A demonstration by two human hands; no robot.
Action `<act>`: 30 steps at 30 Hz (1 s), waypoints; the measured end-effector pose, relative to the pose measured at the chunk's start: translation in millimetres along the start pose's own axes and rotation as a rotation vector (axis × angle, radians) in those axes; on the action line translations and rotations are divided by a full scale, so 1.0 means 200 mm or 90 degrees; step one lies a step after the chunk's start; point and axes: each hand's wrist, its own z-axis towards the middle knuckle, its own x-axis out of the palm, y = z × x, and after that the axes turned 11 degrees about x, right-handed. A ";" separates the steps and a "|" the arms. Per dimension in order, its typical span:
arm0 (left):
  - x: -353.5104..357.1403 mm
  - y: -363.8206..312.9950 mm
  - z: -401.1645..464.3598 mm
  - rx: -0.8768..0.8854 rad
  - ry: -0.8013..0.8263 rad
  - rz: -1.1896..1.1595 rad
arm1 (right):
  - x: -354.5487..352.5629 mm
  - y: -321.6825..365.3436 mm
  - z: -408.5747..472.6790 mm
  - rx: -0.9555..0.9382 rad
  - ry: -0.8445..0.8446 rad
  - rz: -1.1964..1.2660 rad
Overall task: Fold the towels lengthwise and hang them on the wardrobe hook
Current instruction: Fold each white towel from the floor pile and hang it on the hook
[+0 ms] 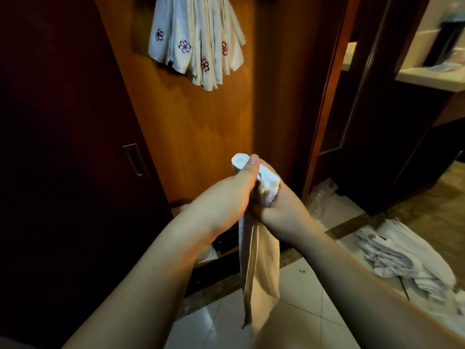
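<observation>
Hands meet at frame centre, both clamped on one folded towel [260,268]; left hand [226,195] wraps the upper part, thumb laid up along the fold toward the white top end; right hand [276,202] grips just beside it on the right, fingers curled round the bunched edge; the two hands touch each other; neither is free.

Towel's long axis runs near vertical; short folded end pokes up above the left thumb, long tail hangs straight down between the forearms toward the tiled floor [302,311]; tail looks already doubled lengthwise, narrow strip with a seam edge on its left.

Target lies up and slightly left of the hands: hung towels [198,41] fan out on the wardrobe door [201,134], flower embroidery visible; the hook itself is hidden under them or cut off by the frame top; cannot tell which.

Judgement: next move is a lift up and forward, keeping the strip vertical; left hand sits marginally nearer the hung bunch.

Pile of unfolded towels [402,260] lies on the floor to the right, well apart from the hands; so more remain.
</observation>
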 end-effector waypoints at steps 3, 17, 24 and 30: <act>-0.01 -0.06 0.04 -0.084 -0.035 0.034 | -0.04 0.01 0.00 0.042 -0.027 0.040; -0.11 0.21 0.18 0.094 0.029 -0.250 | -0.29 0.25 0.22 0.084 0.053 0.430; 0.04 0.23 0.19 0.050 0.011 -0.320 | -0.37 0.26 0.33 0.105 0.109 0.508; 0.03 0.13 0.23 -0.008 -0.094 -0.422 | -0.24 -0.25 0.23 0.378 0.187 0.649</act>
